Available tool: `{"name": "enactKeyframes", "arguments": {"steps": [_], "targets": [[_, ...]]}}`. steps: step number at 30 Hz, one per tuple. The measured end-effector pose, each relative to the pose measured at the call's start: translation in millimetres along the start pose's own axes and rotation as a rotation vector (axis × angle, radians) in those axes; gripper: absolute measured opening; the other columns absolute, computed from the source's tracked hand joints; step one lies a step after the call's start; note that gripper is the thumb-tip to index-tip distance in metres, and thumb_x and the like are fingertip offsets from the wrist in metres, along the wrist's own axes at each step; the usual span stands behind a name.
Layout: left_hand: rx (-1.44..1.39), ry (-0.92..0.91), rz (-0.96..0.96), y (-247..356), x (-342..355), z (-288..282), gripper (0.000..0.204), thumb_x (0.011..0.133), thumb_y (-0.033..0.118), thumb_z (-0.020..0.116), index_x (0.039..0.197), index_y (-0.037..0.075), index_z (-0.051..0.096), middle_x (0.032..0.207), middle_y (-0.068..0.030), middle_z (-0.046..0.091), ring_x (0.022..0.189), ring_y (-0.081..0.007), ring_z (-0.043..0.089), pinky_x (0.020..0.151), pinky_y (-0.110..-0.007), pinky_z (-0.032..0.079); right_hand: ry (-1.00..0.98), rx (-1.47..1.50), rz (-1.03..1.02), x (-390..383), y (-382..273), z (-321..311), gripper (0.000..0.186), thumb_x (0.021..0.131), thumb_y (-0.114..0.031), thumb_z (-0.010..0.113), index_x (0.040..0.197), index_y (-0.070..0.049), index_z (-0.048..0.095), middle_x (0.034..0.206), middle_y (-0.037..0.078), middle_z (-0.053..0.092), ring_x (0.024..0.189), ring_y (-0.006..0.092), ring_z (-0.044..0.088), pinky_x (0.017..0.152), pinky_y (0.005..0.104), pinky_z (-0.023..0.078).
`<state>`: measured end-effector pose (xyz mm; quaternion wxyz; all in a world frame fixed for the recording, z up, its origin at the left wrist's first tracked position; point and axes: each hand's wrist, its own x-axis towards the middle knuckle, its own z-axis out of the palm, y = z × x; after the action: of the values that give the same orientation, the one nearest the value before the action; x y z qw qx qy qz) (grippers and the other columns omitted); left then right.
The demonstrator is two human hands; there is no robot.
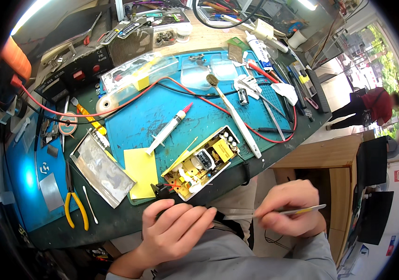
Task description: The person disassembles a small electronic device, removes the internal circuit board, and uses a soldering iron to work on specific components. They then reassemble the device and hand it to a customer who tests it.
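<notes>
My left hand (176,228) is at the table's front edge, its fingers curled over a black piece (219,215) that they mostly hide. In my right hand (293,207) is a pair of metal tweezers (241,214), pinched between thumb and fingers, tips pointing left toward the black piece. Whether the tips touch it I cannot tell. Just beyond my hands lies an opened power supply (204,161), its circuit board, coil and yellow block exposed in a pale case. A black socket (161,190) with a red wire sits at its near left corner.
Left of the case are a yellow paper (140,173), a syringe (169,128), a grey metal sheet (101,167), pliers (77,210) and a cotton swab (90,205). A brush (234,116) and red cable (195,93) cross the blue mat (129,126). Two people are at the far right.
</notes>
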<state>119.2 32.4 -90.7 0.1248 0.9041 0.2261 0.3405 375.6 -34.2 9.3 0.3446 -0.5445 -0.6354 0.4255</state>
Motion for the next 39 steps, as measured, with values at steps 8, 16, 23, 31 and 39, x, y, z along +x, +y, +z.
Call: {"name": "enactKeyframes", "arguments": {"steps": [8, 16, 23, 31, 39], "targets": [[-0.074, 0.073, 0.041, -1.5, -3.1, -1.5, 0.038, 0.071, 0.013, 0.082, 0.109, 0.016, 0.078, 0.108, 0.0016, 0.066, 0.089, -0.0173, 0.055, 0.086, -0.037, 0.043, 0.24, -0.169, -0.116, -5.5, 6.0, 11.4, 0.032, 0.085, 0.005, 0.073, 0.117, 0.002, 0.071, 0.096, 0.014, 0.074, 0.082, 0.0234, 0.07, 0.07, 0.0302, 0.055], [0.072, -0.006, -0.308, -11.5, 19.8, -2.4, 0.086, 0.079, 0.026, 0.085, 0.15, -0.002, 0.044, 0.134, -0.0156, 0.059, 0.118, -0.0312, 0.056, 0.103, -0.045, 0.037, 0.231, 0.008, -0.019, -7.3, 5.9, 19.3, 0.047, 0.088, 0.019, 0.046, 0.129, 0.006, 0.065, 0.112, 0.018, 0.071, 0.09, 0.0205, 0.073, 0.072, 0.0292, 0.06], [0.047, 0.074, -0.341, -7.2, 15.5, 10.8, 0.091, 0.067, 0.029, 0.093, 0.144, 0.001, 0.052, 0.12, -0.0098, 0.061, 0.111, -0.0275, 0.057, 0.1, -0.044, 0.035, 0.169, -0.03, 0.143, -6.6, -4.1, 25.3, 0.029, 0.097, 0.003, 0.06, 0.126, 0.003, 0.066, 0.103, 0.013, 0.071, 0.085, 0.0147, 0.072, 0.067, 0.0282, 0.057], [0.043, -0.007, -0.33, -7.1, 16.4, 14.1, 0.092, 0.064, 0.046, 0.092, 0.138, 0.003, 0.058, 0.119, -0.0103, 0.058, 0.109, -0.0295, 0.054, 0.096, -0.043, 0.037, 0.21, -0.989, -0.032, 15.9, -4.6, 55.7, 0.021, 0.089, -0.006, 0.07, 0.108, -0.004, 0.061, 0.078, 0.007, 0.057, 0.07, 0.0257, 0.062, 0.059, 0.037, 0.05], [0.098, -0.021, -0.306, -7.2, 14.6, 14.4, 0.094, 0.067, 0.051, 0.087, 0.142, 0.004, 0.057, 0.119, -0.0101, 0.059, 0.107, -0.0284, 0.055, 0.095, -0.043, 0.038, 0.233, -1.139, 0.189, 18.2, -13.6, 81.7, 0.015, 0.09, -0.008, 0.071, 0.101, -0.006, 0.062, 0.08, 0.009, 0.064, 0.067, 0.0276, 0.066, 0.056, 0.038, 0.05]]}}
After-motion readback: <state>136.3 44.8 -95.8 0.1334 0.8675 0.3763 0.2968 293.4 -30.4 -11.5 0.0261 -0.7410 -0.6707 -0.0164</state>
